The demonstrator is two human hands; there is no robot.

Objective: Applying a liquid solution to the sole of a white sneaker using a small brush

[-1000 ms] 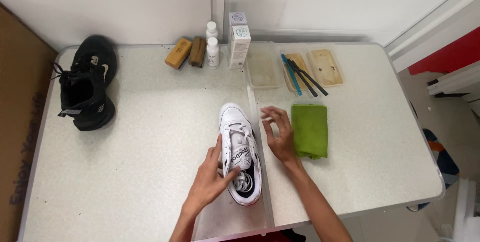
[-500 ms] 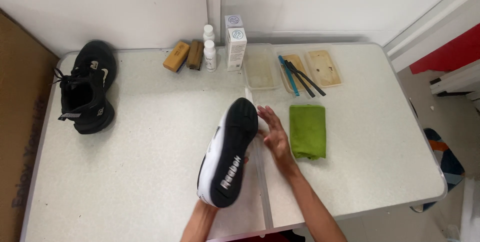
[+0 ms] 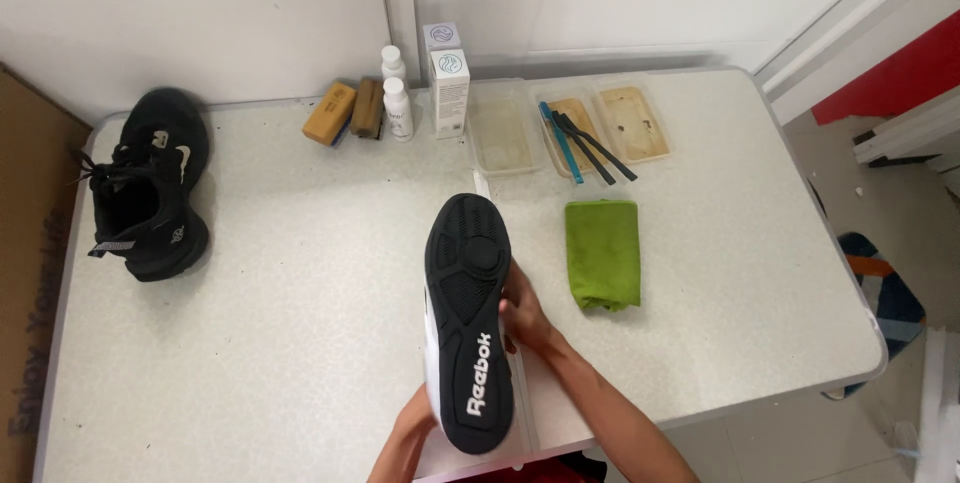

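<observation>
I hold a white sneaker [image 3: 468,318] turned over above the table's near edge, its black sole facing up. My right hand [image 3: 523,311] grips the sneaker's right side near the middle. My left hand [image 3: 412,428] supports it from below at the heel end and is mostly hidden behind the shoe. Under the shoe lies a clear plastic sheet or tray [image 3: 525,413]. A folded green cloth [image 3: 603,252] lies just to the right of my right hand.
A pair of black sneakers [image 3: 148,183] sits at the table's left. Along the back stand two wooden brushes [image 3: 343,111], two small white bottles [image 3: 397,108], two white boxes [image 3: 450,91], and clear trays [image 3: 630,123], one holding blue and black brushes [image 3: 585,146].
A second ago the white sneaker rested upright on the table. I have lifted it and flipped it over, so the black sole now faces up.
</observation>
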